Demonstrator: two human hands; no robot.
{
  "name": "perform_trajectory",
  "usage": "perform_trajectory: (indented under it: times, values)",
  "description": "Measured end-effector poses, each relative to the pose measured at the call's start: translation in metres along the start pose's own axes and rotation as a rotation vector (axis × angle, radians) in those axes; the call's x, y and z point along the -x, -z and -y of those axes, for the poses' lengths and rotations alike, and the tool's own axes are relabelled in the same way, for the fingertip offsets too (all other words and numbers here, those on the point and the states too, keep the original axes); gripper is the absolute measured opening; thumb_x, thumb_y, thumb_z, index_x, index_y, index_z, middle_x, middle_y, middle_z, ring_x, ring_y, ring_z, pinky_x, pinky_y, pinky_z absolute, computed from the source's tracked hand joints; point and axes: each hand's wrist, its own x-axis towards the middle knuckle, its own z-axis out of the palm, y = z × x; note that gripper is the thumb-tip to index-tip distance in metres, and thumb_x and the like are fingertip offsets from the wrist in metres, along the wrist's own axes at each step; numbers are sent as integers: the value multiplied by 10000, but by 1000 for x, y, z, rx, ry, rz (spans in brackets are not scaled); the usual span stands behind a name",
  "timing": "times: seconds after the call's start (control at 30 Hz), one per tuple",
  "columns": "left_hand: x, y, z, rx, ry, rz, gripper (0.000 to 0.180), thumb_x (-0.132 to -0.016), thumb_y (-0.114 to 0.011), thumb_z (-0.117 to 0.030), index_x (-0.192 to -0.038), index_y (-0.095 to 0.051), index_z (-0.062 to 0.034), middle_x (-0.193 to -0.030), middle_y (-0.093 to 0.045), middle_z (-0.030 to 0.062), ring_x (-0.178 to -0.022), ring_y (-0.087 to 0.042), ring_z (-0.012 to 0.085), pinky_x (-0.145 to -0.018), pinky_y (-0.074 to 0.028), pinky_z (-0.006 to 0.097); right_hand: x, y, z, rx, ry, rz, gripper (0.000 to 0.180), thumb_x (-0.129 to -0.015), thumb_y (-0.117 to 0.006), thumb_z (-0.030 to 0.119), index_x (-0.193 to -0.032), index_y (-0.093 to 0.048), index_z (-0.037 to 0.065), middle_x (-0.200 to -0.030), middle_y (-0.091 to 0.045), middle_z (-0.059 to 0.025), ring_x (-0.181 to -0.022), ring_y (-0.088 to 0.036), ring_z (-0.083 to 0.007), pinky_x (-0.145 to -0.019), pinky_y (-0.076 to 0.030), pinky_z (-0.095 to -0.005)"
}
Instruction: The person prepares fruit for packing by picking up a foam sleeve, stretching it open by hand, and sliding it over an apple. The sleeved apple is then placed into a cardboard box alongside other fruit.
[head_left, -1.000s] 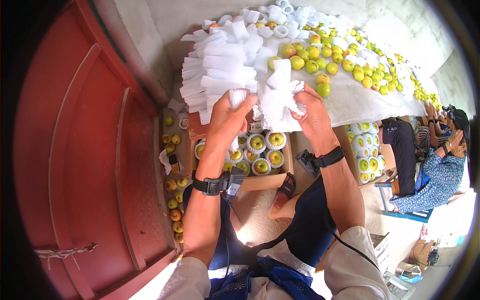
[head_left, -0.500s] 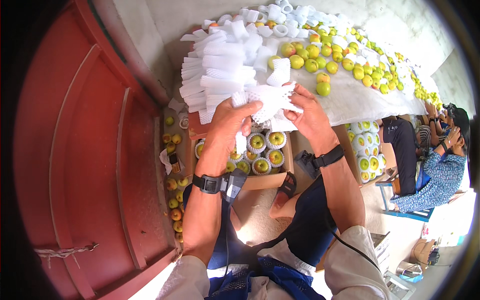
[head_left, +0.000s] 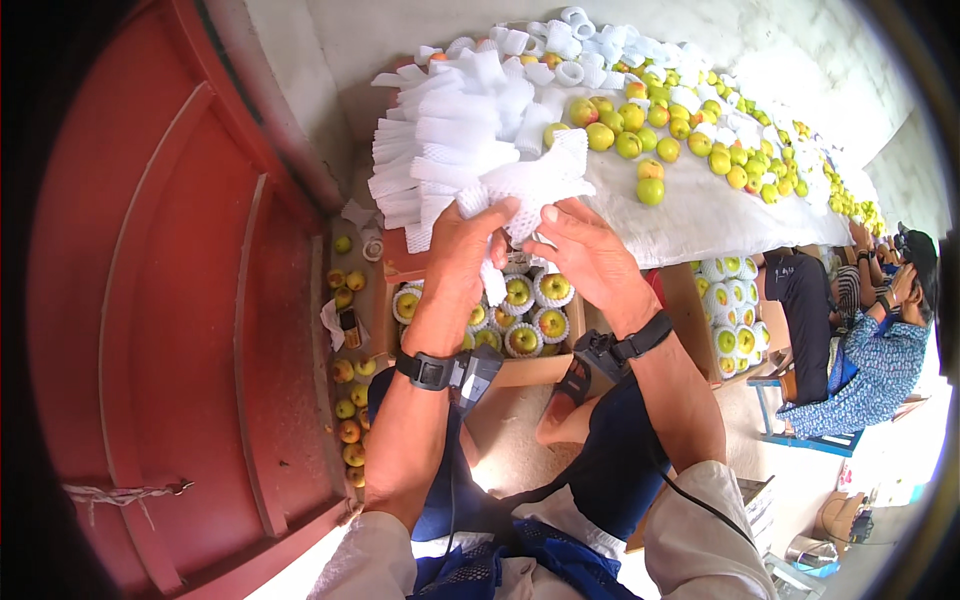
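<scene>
A white foam fruit net (head_left: pixel 548 182) is held up in front of me over the table's near edge. My left hand (head_left: pixel 468 240) is closed, its thumb pressing the net's left part against the fingers, and a narrow white foam strip (head_left: pixel 491 280) hangs below that hand. At the net's lower edge, my right hand (head_left: pixel 590 250) has its thumb and fingertips drawn together on the mesh; its other fingers are curled. Below both hands stands an open cardboard box (head_left: pixel 535 372) of apples (head_left: pixel 518 292) in white nets. Whether anything is inside the held net, I cannot tell.
Flat foam nets (head_left: pixel 450 130) are heaped on the cloth-covered table (head_left: pixel 640 228), with loose apples (head_left: pixel 628 145) to their right. Apples (head_left: pixel 349 431) also lie along the red door (head_left: pixel 150 300). Another box (head_left: pixel 708 325) and a seated person (head_left: pixel 870 350) are at right.
My right hand has moved left and down, from the net's right end to its lower edge, closer to my left hand. The net's right end now stands up free.
</scene>
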Motion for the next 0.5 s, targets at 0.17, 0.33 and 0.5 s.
perform_trajectory:
  times: [0.17,0.33,0.5]
  values:
    - [2,-8,11,-27,61,28,254,-851,-755,-75,-1058,-631,5,-815,-648,41,-473,-482,84,-407,-373,251,-14,10,-3,-202,78,-122,342,-1003,-645,210,-1281,-590,18,-1223,-678,-92,-1104,-652,-207,-938,-516,-366]
    - [3,-8,14,-43,62,39,268,-852,-767,-84,-1064,-626,2,-832,-655,47,-472,-481,81,-403,-367,247,-14,8,-1,-287,132,-222,302,-1000,-645,171,-1265,-605,31,-1190,-698,-75,-1075,-672,-198,-930,-530,-355]
    - [4,-12,15,-59,-1,24,267,-866,-777,-105,-1064,-629,-3,-859,-667,52,-479,-474,67,-401,-352,232,-9,3,3,-183,230,-258,323,-971,-659,128,-1269,-580,31,-1172,-679,-54,-1058,-663,-171,-892,-515,-344]
